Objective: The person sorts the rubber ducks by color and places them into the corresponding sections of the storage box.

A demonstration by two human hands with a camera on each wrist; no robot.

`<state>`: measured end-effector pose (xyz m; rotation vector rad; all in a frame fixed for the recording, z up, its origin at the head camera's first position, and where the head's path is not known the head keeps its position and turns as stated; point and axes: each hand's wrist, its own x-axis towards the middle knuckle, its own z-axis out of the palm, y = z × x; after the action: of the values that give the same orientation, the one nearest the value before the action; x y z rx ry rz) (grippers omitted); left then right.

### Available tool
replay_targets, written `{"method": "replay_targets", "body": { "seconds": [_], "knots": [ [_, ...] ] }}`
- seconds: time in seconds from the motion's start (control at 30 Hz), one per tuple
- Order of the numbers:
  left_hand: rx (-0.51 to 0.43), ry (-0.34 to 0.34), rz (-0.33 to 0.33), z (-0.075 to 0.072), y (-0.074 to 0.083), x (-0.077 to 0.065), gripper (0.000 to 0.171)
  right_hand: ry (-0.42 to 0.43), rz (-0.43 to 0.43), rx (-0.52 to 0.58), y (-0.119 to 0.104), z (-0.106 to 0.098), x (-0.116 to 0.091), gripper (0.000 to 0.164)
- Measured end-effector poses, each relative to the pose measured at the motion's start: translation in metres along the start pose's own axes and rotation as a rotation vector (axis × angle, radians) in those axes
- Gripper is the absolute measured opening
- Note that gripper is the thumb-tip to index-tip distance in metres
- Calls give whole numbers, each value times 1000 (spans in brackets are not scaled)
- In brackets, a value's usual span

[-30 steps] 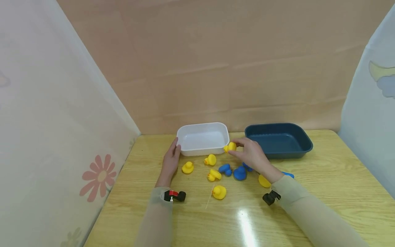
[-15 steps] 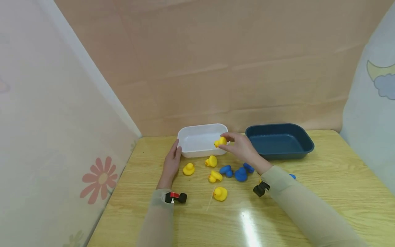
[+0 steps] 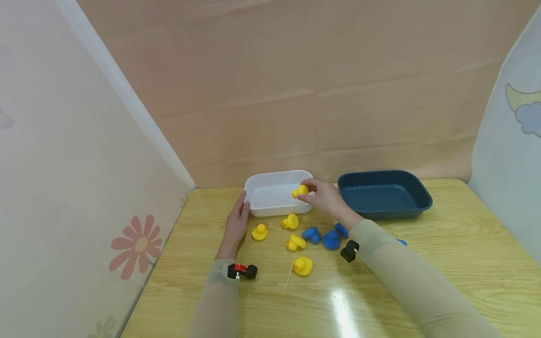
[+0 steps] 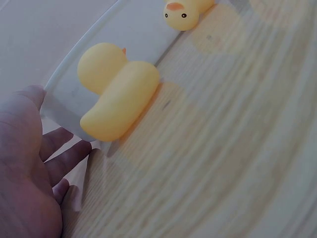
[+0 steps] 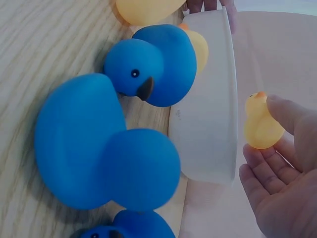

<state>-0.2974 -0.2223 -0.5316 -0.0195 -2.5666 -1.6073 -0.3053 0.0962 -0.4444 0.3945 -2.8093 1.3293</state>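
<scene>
My right hand [image 3: 327, 199] pinches a yellow rubber duck [image 3: 301, 191] between thumb and fingertips, over the right part of the white tray [image 3: 276, 211]. In the right wrist view the duck [image 5: 263, 124] appears beyond the tray's rim, tilted in my fingers. My left hand [image 3: 235, 226] rests against the tray's left end, its fairly straight fingers touching the outside near the front corner. In the left wrist view a yellow duck [image 4: 121, 101] stands close to the tray wall, beside my left hand [image 4: 29, 168].
Several yellow ducks, such as one duck [image 3: 302, 266] at the front, lie before the white tray. Blue ducks [image 3: 331, 240] cluster to their right, one partly hidden by my right sleeve. A dark blue tray [image 3: 384, 214] stands at the back right, near the rear wall covering.
My right hand has carried the yellow duck leftward and slightly back, from the white tray's right front corner to over the tray. The left hand keeps its place at the tray.
</scene>
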Motion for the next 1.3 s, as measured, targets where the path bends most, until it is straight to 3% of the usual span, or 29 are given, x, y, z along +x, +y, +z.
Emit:
{"method": "replay_targets", "body": {
  "seconds": [0.5, 0.77, 0.93, 1.3],
  "knots": [
    [10, -2, -20, 1, 4, -3, 57, 11, 18, 17, 5, 11, 11, 56],
    [13, 3, -9, 3, 7, -3, 57, -3, 27, 23, 3, 8, 9, 67],
    [16, 4, -5, 2, 8, -3, 58, 17, 10, 7, 5, 5, 7, 62],
    [27, -6, -12, 0, 6, -2, 59, -3, 10, 38, 1, -18, -23, 60]
  ]
}}
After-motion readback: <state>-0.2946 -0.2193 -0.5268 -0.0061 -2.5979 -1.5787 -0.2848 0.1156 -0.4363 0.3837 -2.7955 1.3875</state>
